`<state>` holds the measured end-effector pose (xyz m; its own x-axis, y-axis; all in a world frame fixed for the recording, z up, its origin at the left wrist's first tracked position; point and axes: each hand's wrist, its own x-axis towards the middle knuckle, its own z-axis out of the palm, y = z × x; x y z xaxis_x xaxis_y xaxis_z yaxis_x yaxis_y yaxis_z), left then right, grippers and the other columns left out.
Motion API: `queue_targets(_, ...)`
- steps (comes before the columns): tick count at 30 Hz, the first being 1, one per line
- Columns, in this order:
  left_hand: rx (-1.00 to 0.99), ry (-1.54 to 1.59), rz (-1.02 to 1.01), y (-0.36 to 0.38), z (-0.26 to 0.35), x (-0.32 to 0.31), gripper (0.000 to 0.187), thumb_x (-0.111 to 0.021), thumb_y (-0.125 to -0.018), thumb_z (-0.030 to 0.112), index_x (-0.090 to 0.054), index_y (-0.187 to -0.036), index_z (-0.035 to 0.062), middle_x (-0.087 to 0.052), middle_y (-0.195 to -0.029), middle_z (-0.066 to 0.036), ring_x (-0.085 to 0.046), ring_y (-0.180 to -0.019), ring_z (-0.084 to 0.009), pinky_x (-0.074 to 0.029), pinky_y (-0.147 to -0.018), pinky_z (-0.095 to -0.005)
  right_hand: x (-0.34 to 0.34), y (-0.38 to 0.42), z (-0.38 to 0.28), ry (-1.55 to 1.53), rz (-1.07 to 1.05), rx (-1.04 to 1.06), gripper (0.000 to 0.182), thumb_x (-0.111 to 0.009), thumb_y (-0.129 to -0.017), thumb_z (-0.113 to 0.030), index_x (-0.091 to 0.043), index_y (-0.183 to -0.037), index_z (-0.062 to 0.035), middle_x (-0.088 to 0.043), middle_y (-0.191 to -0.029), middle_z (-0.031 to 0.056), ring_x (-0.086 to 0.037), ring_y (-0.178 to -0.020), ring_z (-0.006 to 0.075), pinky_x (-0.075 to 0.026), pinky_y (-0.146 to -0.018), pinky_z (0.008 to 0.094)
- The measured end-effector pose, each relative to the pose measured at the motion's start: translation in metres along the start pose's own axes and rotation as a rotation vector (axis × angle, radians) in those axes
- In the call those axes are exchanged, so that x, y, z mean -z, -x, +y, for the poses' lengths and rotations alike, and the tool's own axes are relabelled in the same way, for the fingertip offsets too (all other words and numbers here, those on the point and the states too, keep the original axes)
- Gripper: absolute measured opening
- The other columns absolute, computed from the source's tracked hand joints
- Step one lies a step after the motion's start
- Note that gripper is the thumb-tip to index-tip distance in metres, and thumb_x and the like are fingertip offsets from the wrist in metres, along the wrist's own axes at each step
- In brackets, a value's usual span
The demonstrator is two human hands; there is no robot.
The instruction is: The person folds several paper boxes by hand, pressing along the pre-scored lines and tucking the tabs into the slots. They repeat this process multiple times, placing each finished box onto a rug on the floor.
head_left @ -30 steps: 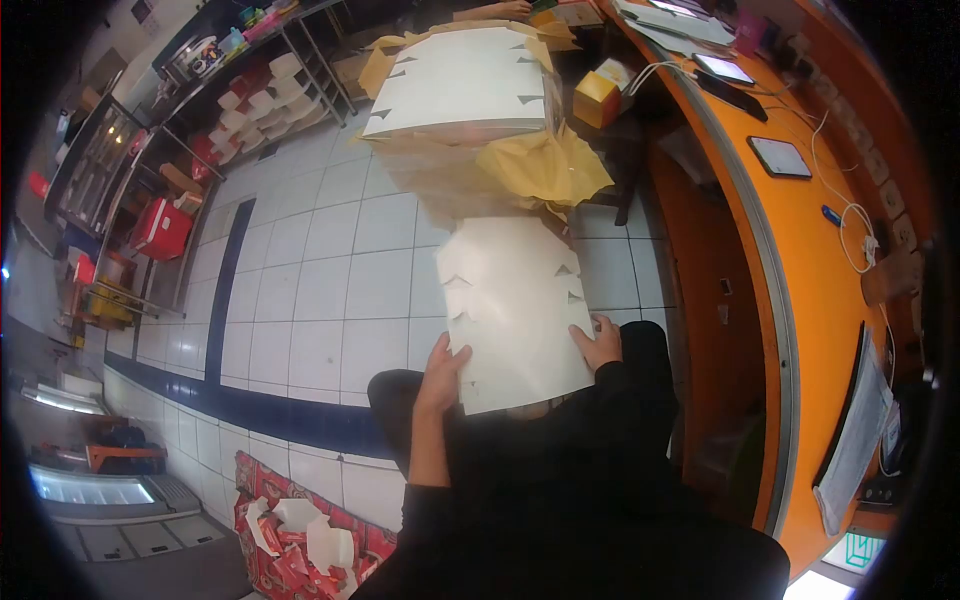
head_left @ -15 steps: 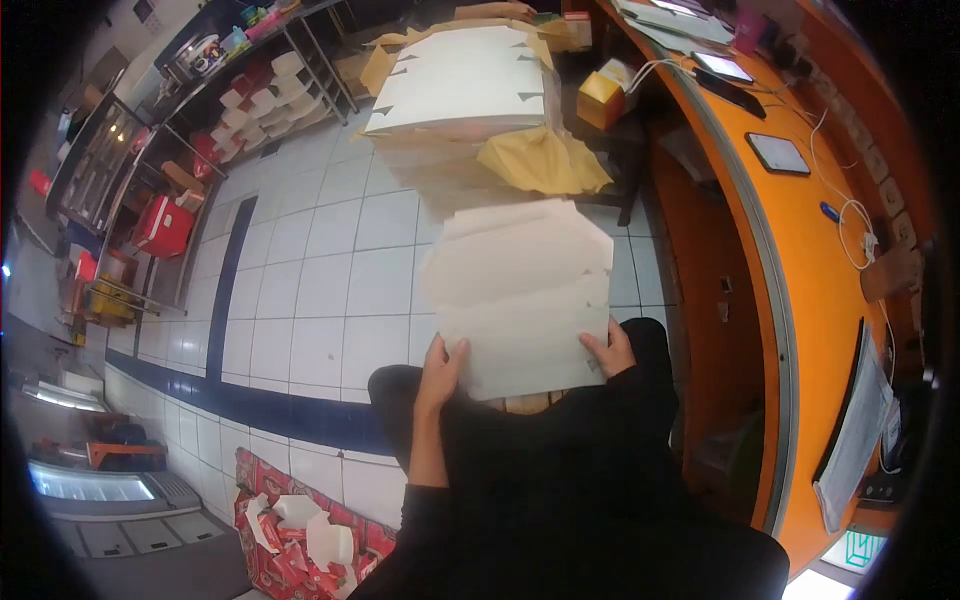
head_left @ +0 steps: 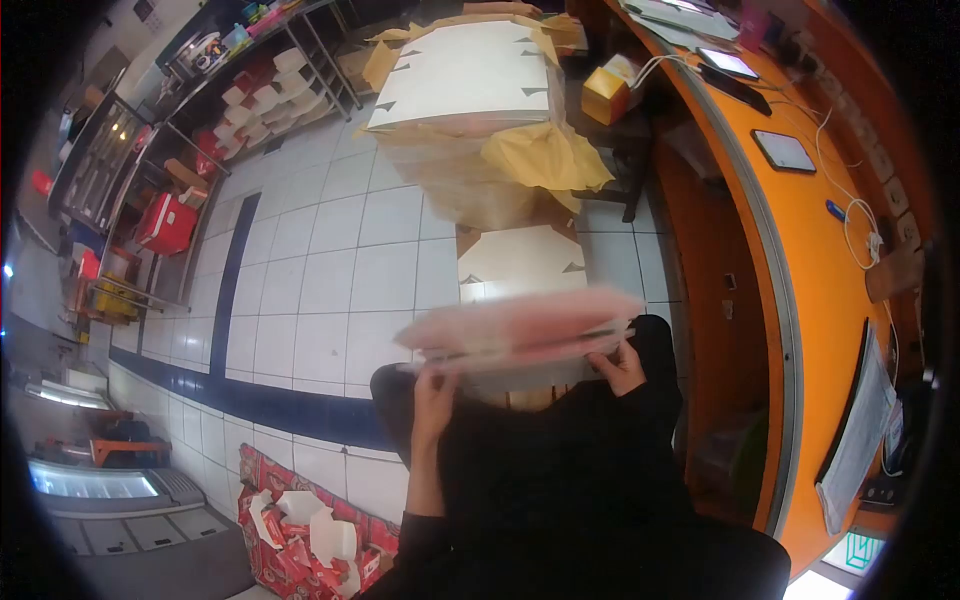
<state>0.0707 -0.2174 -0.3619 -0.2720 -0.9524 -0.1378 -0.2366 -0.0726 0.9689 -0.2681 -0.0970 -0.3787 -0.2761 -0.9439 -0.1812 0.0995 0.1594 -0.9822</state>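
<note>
A flat box blank (head_left: 520,328), smeared by motion, is tilted up above my lap with its reddish printed side showing. My left hand (head_left: 433,402) pinches its near left edge, and my right hand (head_left: 623,370) pinches the near right edge. Just beyond it, more white box blanks (head_left: 520,255) with cut slots lie at knee height, partly hidden by the held one. Farther off stands a tall stack of white blanks (head_left: 465,70), wrapped at the sides in torn brown paper (head_left: 548,155).
To the right runs an orange counter (head_left: 770,250) with phones (head_left: 783,151) and cables. Folded red and white boxes (head_left: 310,540) lie in a heap at the lower left. A yellow box (head_left: 606,95) stands beside the stack. Metal shelving (head_left: 320,60) lines the far left.
The blank has swung from its plain white face to a steep tilt, its reddish side now showing. White blanks beyond it have come into view. Both hands keep hold of its edges.
</note>
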Motion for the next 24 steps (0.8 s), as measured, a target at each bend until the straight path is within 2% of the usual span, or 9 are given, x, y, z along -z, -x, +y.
queue_targets(5,-0.142,0.053,-0.007,-0.032,0.015,-0.026,0.033,-0.063,-0.098,0.018,-0.059,-0.124,-0.0035,-0.069,-0.11,-0.01,-0.062,-0.1,-0.0161,-0.05,-0.088,-0.032,-0.002,-0.011,-0.013,-0.05,0.114,0.102,0.052,-0.069,-0.096,-0.02,-0.049,-0.138,0.0031,-0.063,-0.124,0.0116,-0.059,-0.115,0.0195,-0.046,-0.1,0.0343)
queue_targets(8,-0.025,0.155,-0.101,-0.044,0.014,-0.037,0.037,-0.058,-0.102,0.019,-0.054,-0.131,-0.0038,-0.065,-0.119,-0.01,-0.06,-0.106,-0.0162,-0.047,-0.093,-0.0312,0.007,-0.022,-0.006,0.009,0.132,0.066,0.052,-0.068,-0.096,-0.018,-0.048,-0.139,0.0026,-0.063,-0.124,0.0116,-0.059,-0.115,0.0193,-0.046,-0.099,0.034)
queue_targets(11,0.013,0.141,-0.054,-0.047,-0.02,-0.044,0.039,-0.058,-0.102,0.019,-0.051,-0.134,-0.0035,-0.062,-0.123,-0.01,-0.058,-0.11,-0.0164,-0.046,-0.096,-0.0317,0.008,-0.039,-0.016,0.234,0.073,-0.018,0.053,-0.07,-0.093,-0.02,-0.05,-0.137,0.0022,-0.063,-0.126,0.0159,-0.061,-0.116,0.0247,-0.047,-0.101,0.0367)
queue_targets(13,0.049,0.199,-0.053,-0.047,-0.038,-0.047,0.04,-0.056,-0.103,0.017,-0.049,-0.137,-0.0032,-0.061,-0.127,-0.01,-0.057,-0.113,-0.0168,-0.045,-0.098,-0.032,-0.002,-0.054,-0.024,0.778,0.115,-0.337,0.053,-0.073,-0.09,-0.024,-0.052,-0.131,0.0013,-0.062,-0.129,0.0213,-0.062,-0.118,0.033,-0.047,-0.102,0.04)
queue_targets(15,-0.012,0.101,0.059,-0.055,-0.062,-0.047,0.035,-0.058,-0.098,0.015,-0.056,-0.127,-0.0049,-0.068,-0.116,-0.017,-0.064,-0.106,-0.0241,-0.048,-0.093,-0.0367,-0.013,-0.068,-0.026,0.811,0.186,-0.288,0.052,-0.076,-0.085,-0.026,-0.055,-0.126,-0.0019,-0.061,-0.126,0.0234,-0.059,-0.116,0.0395,-0.047,-0.1,0.0437)
queue_targets(17,0.052,0.086,0.062,-0.059,-0.074,-0.046,0.035,-0.058,-0.098,0.015,-0.056,-0.126,-0.0059,-0.067,-0.115,-0.019,-0.064,-0.106,-0.027,-0.048,-0.094,-0.0382,-0.024,-0.095,-0.045,0.952,0.295,0.318,0.054,-0.077,-0.082,-0.024,-0.054,-0.127,-0.0053,-0.059,-0.121,0.021,-0.057,-0.114,0.039,-0.048,-0.096,0.0437)
queue_targets(19,0.086,0.075,0.05,-0.062,-0.088,-0.048,0.035,-0.059,-0.098,0.016,-0.056,-0.125,-0.0058,-0.067,-0.115,-0.02,-0.063,-0.107,-0.0278,-0.048,-0.095,-0.0384,-0.053,-0.113,-0.091,0.909,0.355,0.39,0.062,-0.079,-0.079,-0.024,-0.053,-0.133,-0.0097,-0.057,-0.119,0.0196,-0.055,-0.112,0.0385,-0.048,-0.094,0.0449)
queue_targets(21,0.077,0.035,0.03,-0.063,-0.094,-0.046,0.036,-0.058,-0.1,0.017,-0.054,-0.129,-0.0048,-0.065,-0.119,-0.017,-0.061,-0.109,-0.0232,-0.047,-0.095,-0.0357,-0.07,-0.134,-0.136,0.899,0.647,0.637,0.073,-0.081,-0.078,-0.025,-0.047,-0.141,-0.0132,-0.057,-0.122,0.0186,-0.054,-0.115,0.0364,-0.048,-0.093,0.0451)
queue_targets(24,0.062,0.002,0.034,-0.068,-0.103,-0.046,0.037,-0.058,-0.1,0.018,-0.054,-0.129,-0.0035,-0.065,-0.121,-0.016,-0.061,-0.111,-0.0237,-0.047,-0.096,-0.0359,-0.071,-0.173,-0.176,0.988,0.797,0.58,0.084,-0.083,-0.076,-0.028,-0.041,-0.148,-0.0181,-0.057,-0.123,0.0178,-0.055,-0.116,0.0363,-0.049,-0.091,0.0457)
